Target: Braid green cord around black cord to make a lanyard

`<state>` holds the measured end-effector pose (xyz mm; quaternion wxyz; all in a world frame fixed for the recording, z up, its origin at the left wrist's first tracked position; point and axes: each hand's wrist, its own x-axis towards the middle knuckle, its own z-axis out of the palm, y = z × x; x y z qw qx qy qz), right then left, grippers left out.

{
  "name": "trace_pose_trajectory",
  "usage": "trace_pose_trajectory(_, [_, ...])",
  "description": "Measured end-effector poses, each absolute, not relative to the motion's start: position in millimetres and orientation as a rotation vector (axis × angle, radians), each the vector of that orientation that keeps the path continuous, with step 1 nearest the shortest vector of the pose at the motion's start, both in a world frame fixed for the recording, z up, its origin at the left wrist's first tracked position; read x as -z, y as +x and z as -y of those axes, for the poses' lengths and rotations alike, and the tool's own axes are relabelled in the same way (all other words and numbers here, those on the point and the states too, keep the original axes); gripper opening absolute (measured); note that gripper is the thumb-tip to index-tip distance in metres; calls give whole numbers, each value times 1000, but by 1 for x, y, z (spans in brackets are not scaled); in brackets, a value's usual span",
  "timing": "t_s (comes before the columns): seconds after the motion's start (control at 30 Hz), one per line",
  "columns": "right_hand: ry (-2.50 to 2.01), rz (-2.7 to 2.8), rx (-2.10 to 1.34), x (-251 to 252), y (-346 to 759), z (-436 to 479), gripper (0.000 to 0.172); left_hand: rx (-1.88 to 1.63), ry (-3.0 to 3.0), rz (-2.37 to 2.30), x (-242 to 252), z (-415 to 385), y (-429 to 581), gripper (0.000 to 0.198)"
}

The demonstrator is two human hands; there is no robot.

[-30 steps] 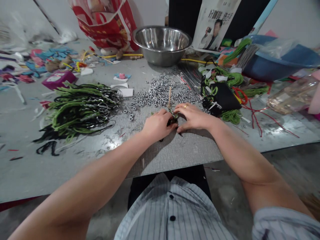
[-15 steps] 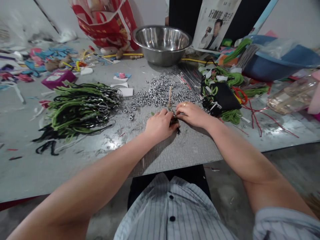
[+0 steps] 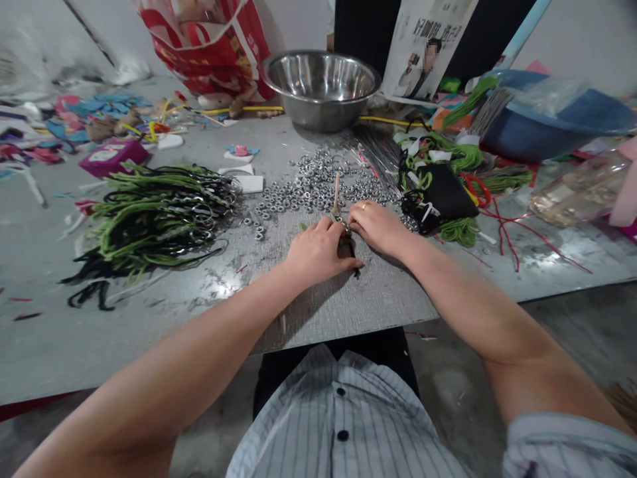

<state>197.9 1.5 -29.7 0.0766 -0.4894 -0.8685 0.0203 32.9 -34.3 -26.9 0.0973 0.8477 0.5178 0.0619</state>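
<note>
My left hand rests low over the table, fingers curled over a black cord whose end sticks out beside the thumb. A bit of green shows at its knuckles. My right hand, with a ring on one finger, bends in from the other side, fingertips together close to the left fingers. What these fingertips hold is hidden. Between both hands a thin wooden stick stands upright, with small shiny metal pieces at its foot. Just beyond lies a spread of metal nuts.
Left lies a pile of green and black cords with metal rings, near a purple box. Behind stands a steel bowl. Green cord bundles, a black pouch and a blue basin are on the right.
My left thumb has stretched out to the right, away from its fingers, and more black cord shows. My right fingertips have drawn slightly back and up.
</note>
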Motion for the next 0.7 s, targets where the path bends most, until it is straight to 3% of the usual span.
trace_pose_trajectory(0.23, [-1435,2565,-67,31,199,-1,16,-193,2482,-1498,24,35,32,55])
trace_pose_trajectory(0.47, [-1084,2504,-190,21,201,9,15,-454,2218,-1426,19,20,16,16])
trace_pose_trajectory(0.7, [-1123,2715,-213,21,191,16,19,-448,2234,-1441,22,12,11,20])
